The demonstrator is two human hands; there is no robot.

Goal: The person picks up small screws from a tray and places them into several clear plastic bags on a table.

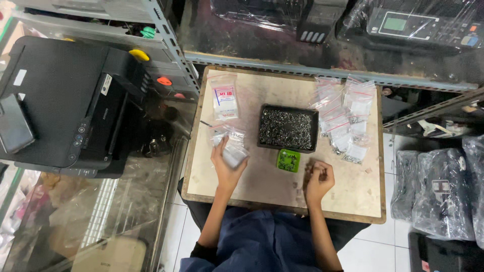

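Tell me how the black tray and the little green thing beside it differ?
The black tray is the larger, a dark rectangle heaped with small silvery metal parts; the green thing is a small bright square, its contents too fine to make out. The tray lies farther from the person, the green thing nearer the right hand. Both rest flat on the wooden board.

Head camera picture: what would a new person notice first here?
Probably the black tray full of small metal parts, in the middle of the wooden board, with a small green box just in front of it. The left hand holds a clear bag, while the right hand is closed beside the green box. A heap of filled bags lies right of the tray, and a black printer stands at far left.
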